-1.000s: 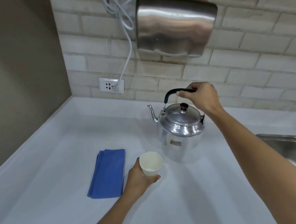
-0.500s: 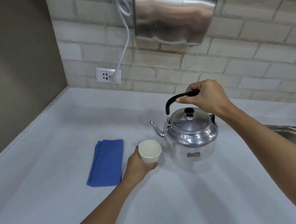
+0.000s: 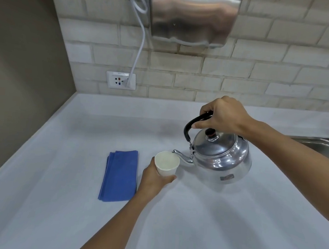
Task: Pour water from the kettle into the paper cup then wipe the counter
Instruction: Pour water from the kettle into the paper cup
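A shiny metal kettle [image 3: 221, 160] with a black handle is tilted to the left above the white counter [image 3: 229, 231]. My right hand [image 3: 223, 115] grips its handle from above. Its spout tip sits right at the rim of a white paper cup [image 3: 167, 163]. My left hand [image 3: 153, 180] wraps the cup from the near left side and holds it on the counter. Whether water is flowing is too fine to tell. A folded blue cloth [image 3: 119, 175] lies flat just left of the cup.
A steel hand dryer [image 3: 192, 14] hangs on the brick wall above, its cord running down to a wall socket [image 3: 120, 80]. A steel sink [image 3: 326, 149] edge shows at the right. A brown side wall [image 3: 20, 70] bounds the counter on the left.
The kettle has tipped further left and moved down, bringing its spout to the cup's rim. My left hand still holds the cup in place.
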The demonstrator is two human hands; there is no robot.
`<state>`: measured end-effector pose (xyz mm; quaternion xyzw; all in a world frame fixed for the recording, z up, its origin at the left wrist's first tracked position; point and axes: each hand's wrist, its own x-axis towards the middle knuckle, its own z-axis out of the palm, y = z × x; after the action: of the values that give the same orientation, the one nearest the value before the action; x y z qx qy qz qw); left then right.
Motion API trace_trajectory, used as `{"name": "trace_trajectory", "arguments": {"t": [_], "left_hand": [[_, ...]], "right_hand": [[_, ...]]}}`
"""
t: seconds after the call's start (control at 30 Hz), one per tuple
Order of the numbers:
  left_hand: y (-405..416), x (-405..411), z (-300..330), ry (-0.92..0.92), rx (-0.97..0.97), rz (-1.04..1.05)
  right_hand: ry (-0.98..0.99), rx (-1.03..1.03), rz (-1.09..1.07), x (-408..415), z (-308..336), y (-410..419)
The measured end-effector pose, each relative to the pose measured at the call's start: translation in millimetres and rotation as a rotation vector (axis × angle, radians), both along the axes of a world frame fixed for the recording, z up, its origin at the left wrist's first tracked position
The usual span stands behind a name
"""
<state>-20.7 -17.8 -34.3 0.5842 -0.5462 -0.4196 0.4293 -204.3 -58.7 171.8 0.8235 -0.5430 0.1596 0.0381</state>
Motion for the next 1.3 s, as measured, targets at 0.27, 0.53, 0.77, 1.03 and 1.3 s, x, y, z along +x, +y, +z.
{"name": "trace_trajectory", "arguments": {"t": [0.27, 0.53, 0.77, 1.03, 1.3], "left_hand": [[-1, 1, -2, -0.009, 0.004, 0.001], [-4, 1, -3, -0.008, 0.011, 0.01], [-4, 2, -4, 0.0, 0.001, -0.006], [-6, 2, -7, 0.007, -0.004, -0.006], [-6, 2, -7, 0.017, -0.009, -0.01]], "right_hand": [[0.071, 0.009, 0.017, 2, 2, 5], [0.081, 0.011, 0.03, 2, 8, 8], [0.097, 0.018, 0.035, 2, 12, 9], [0.111, 0.01, 0.037, 3, 15, 10], [0.096, 0.016, 0.049, 3, 16, 9]]}}
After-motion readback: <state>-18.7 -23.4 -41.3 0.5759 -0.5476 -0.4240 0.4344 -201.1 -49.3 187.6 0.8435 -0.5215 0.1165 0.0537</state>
